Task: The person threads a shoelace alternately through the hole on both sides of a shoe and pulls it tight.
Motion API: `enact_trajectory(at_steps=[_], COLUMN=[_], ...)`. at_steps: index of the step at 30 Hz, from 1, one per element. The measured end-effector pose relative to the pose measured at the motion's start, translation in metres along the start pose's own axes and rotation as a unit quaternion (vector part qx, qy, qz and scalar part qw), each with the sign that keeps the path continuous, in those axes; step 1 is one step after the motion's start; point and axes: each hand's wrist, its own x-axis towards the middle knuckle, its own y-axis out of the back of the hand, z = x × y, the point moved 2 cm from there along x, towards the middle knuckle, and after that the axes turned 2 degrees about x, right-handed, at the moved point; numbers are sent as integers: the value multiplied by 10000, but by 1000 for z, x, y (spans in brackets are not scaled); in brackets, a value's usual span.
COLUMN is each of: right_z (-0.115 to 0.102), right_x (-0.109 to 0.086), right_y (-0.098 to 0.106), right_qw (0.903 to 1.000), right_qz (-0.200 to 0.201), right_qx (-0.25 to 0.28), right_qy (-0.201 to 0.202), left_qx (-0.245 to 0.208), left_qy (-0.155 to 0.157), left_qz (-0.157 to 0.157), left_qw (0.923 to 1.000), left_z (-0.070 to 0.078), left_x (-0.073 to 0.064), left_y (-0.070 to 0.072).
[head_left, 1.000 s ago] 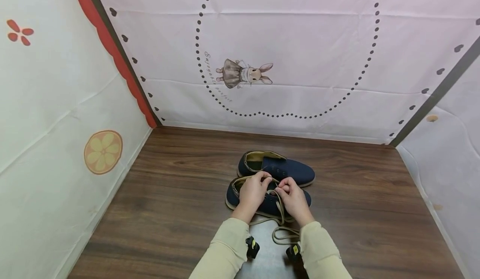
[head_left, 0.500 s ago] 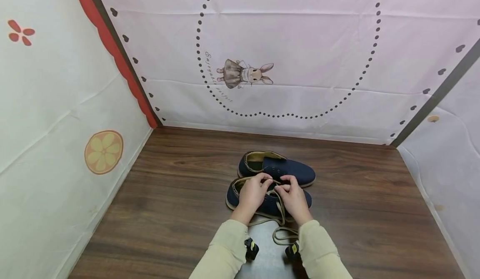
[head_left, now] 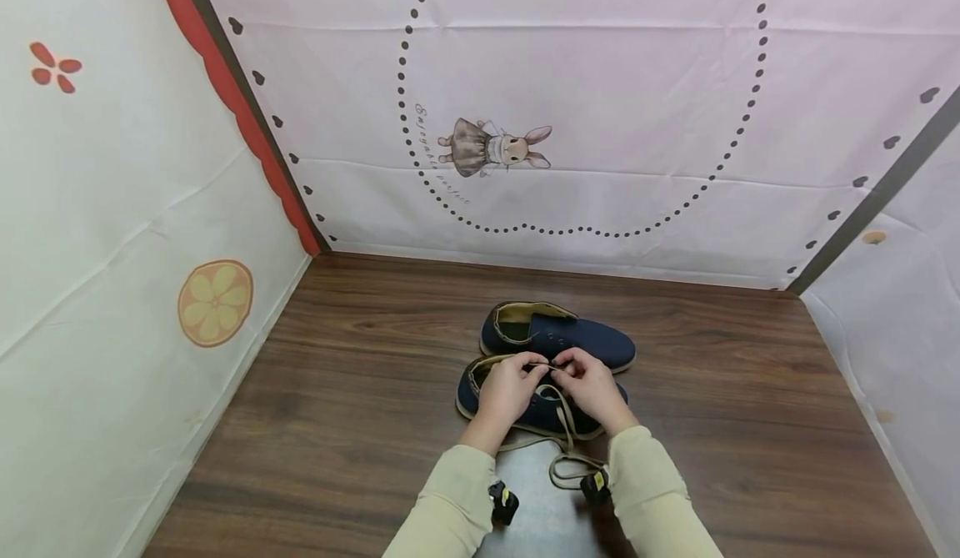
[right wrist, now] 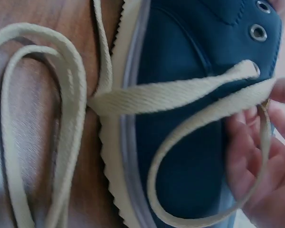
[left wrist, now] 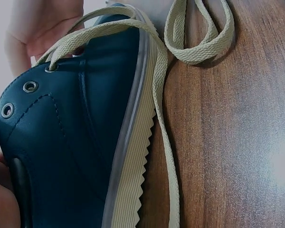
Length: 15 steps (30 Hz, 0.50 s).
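Two navy shoes with cream soles lie side by side, toes pointing right. Over the nearer shoe [head_left: 534, 418], both hands meet above its lacing. My left hand [head_left: 502, 393] pinches a beige shoelace [head_left: 567, 416] between thumb and finger. Close beside it, my right hand [head_left: 592, 388] pinches the lace too, near the eyelets. In the right wrist view, the lace [right wrist: 180, 97] runs through one eyelet and makes a loop by the right hand [right wrist: 263, 156]. The left wrist view shows two unthreaded eyelets [left wrist: 30, 87]. Fingers partly hide the exact grip.
Behind stands the farther shoe [head_left: 600, 344], its visible eyelets without lace. A loose coil of lace [head_left: 566, 466] lies in front of the nearer shoe, close to the right wrist camera [head_left: 596, 486]. The brown wood-grain surface [head_left: 360, 424] is bounded by printed white cloth walls [head_left: 637, 108].
My right hand turns slightly and its wrist shifts right, while its fingertips come closer to the left hand's. The left hand stays nearly still. The whole head view drifts slightly.
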Motion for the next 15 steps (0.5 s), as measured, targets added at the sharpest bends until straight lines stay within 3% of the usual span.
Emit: enact_trajectory(at_steps=[7,15], right_z=[-4,-5], right_x=[0,1], right_y=[1,1], right_qw=[9992,9973], right_qz=[-118,321], right_qx=[-41,-665], right_qy=[-391,-2], left_qx=[34,-4], left_qy=[-26,-45], left_qz=[69,105], left_qw=[10000,9999], left_z=[-2,-2], left_x=[0,-1], left_y=[-1,-2])
